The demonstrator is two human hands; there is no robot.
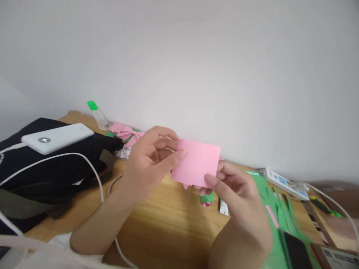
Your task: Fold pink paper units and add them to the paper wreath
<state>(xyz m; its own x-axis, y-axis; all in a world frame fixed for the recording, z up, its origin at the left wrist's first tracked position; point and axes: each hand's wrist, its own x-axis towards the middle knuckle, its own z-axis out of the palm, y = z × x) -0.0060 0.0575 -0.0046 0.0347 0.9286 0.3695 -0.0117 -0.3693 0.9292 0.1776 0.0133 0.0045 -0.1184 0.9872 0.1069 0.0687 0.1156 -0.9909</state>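
A small pink paper sheet [198, 162], slightly curved, is held up above the wooden table [168, 231]. My left hand [153, 160] pinches its left edge, thumb in front and fingers behind. The lower right corner is gripped by my right hand [235, 194], the thumb on the front face and some fingertips showing below the edge. Under the sheet a pink point sticks out, and a green roll [206, 199] with pink at its end lies on the table behind.
A white power bank [58, 137] rests on a black bag [84, 164] at left, its cable crossing the table. Behind are a green-capped bottle [98, 115] and pink paper pieces [126, 132]. Green paper [263, 194], a phone [297, 250] and a power strip [284, 183] are at right.
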